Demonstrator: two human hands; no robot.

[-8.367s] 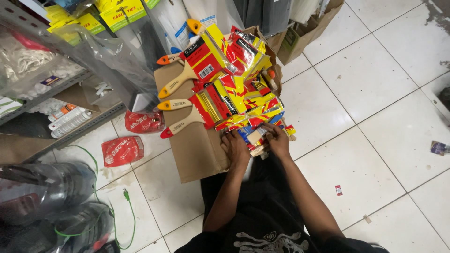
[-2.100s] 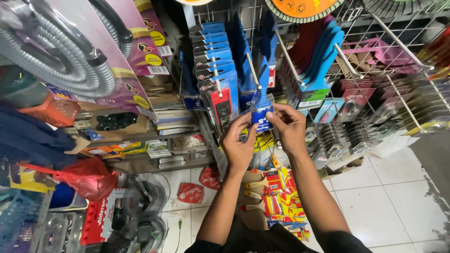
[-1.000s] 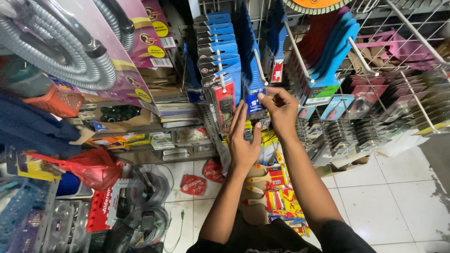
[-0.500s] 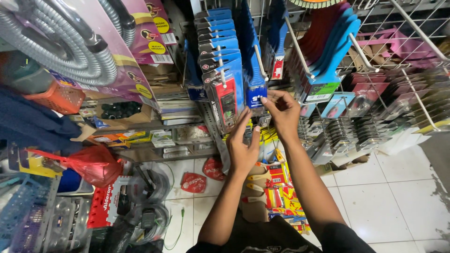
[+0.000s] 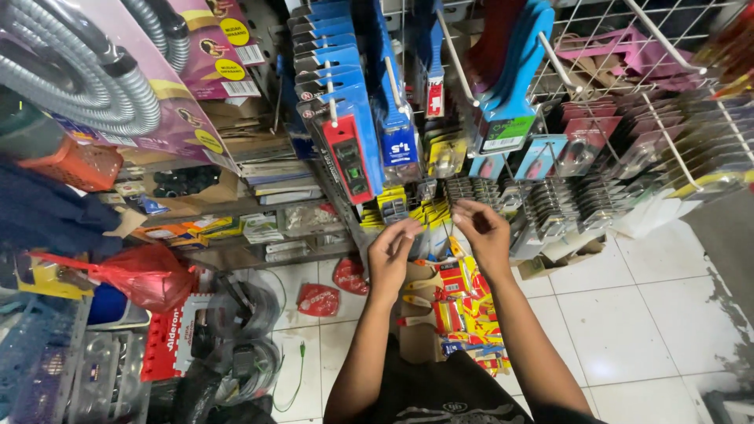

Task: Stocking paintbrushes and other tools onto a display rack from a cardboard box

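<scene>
Below the wire display rack (image 5: 628,47), your left hand (image 5: 390,253) and right hand (image 5: 484,232) hang apart, fingers loosely curled and holding nothing. Just above them, blue carded packages (image 5: 400,145) hang on a white peg, faces outward so each can be slid off. Beside them sits a blue card with a red tool (image 5: 345,153). Down on the white tiled floor (image 5: 628,314), red-and-yellow packets of paintbrushes (image 5: 463,314) lie on brown cardboard.

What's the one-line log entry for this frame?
left hand: empty, open | right hand: empty, open | both below blue hanging packs | brushes on floor
</scene>
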